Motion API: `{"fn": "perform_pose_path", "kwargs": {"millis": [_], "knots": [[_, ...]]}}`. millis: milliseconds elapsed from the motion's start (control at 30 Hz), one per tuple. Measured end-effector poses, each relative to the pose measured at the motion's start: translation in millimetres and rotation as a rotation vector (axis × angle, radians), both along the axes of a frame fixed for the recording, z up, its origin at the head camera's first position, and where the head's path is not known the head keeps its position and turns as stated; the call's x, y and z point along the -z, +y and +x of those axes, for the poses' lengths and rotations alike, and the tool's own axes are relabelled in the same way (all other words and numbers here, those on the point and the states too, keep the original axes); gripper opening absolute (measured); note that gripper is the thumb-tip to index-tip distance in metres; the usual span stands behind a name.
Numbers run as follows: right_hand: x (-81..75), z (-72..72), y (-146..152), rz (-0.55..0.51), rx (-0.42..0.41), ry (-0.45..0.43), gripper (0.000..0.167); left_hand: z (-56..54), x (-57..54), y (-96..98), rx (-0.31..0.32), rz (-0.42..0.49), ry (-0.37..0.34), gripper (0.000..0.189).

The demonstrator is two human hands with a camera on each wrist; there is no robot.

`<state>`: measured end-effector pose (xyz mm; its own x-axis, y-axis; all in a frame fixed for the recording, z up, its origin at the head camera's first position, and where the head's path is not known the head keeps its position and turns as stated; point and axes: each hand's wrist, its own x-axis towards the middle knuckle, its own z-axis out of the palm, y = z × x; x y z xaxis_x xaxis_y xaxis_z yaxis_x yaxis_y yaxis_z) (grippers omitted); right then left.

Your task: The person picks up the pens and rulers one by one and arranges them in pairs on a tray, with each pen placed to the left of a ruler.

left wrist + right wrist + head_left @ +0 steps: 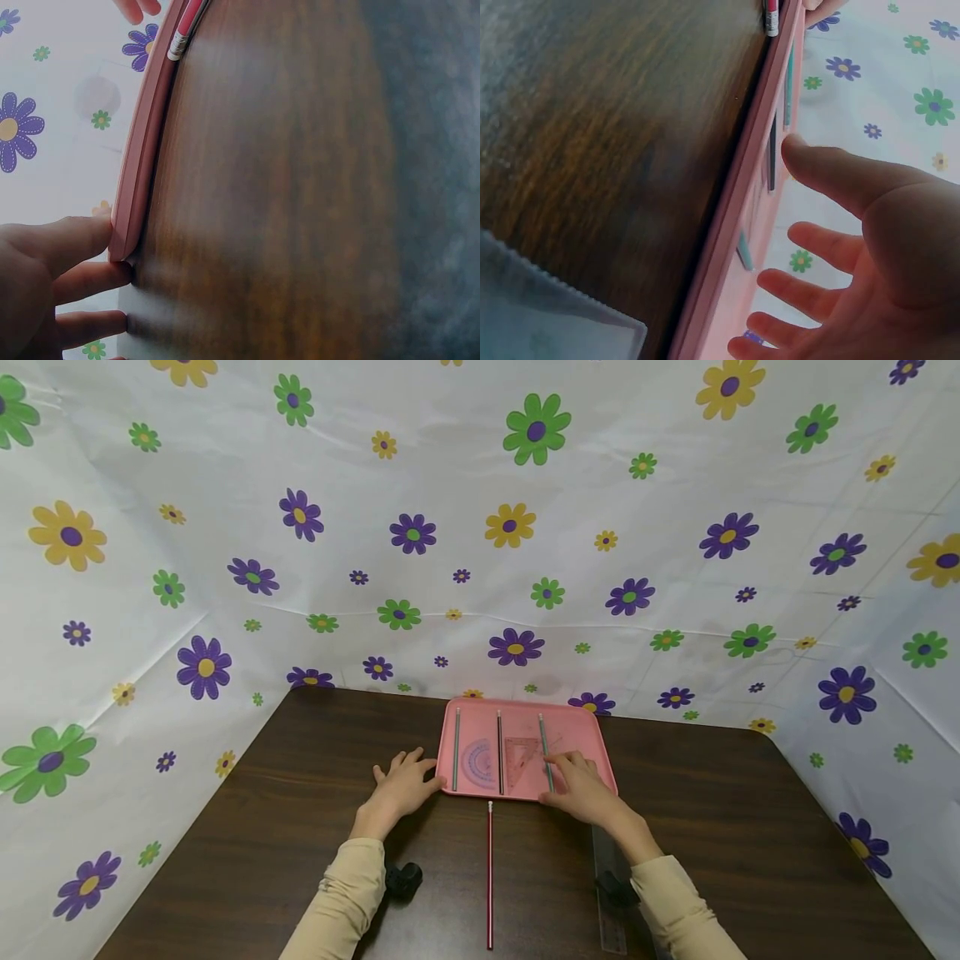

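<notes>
A pink tray [525,708] lies near the table's back edge. In it are a green pencil [456,752], a dark pencil [500,752], another green pencil [546,747], a clear protractor [477,764] and a clear set square [517,760]. My left hand [402,789] is at the tray's front left corner, thumb and fingertips touching its edge, fingers fairly straight. Over the tray's front right part is my right hand [585,789], its fingers spread and holding nothing; it partly covers the right green pencil. A red pencil [490,877] lies on the table before the tray.
A clear ruler [611,918] lies on the dark wooden table [262,843], partly under my right forearm. Flower-patterned sheeting [450,485] stands behind the table and along both sides. Dark wrist-worn devices [405,881] sit at my wrists.
</notes>
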<state>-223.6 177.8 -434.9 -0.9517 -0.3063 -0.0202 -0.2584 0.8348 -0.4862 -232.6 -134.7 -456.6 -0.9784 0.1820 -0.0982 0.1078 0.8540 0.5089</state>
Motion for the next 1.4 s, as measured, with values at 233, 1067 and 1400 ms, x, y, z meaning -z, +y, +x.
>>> {"fn": "perform_pose_path", "kwargs": {"millis": [233,1067,1400], "knots": [[-7.4,10.0,7.3,0.012,-0.082,-0.007,0.075,-0.4,0.8,0.6,0.001,-0.001,0.004,0.051],[-14.1,39.8,37.8,0.011,-0.179,-0.192,0.109,0.5,-0.5,0.0,-0.001,0.002,-0.004,0.051],[-16.3,49.0,46.5,0.058,-0.137,-0.215,0.107,-0.2,0.0,-0.6,-0.001,0.002,0.0,0.051]]}}
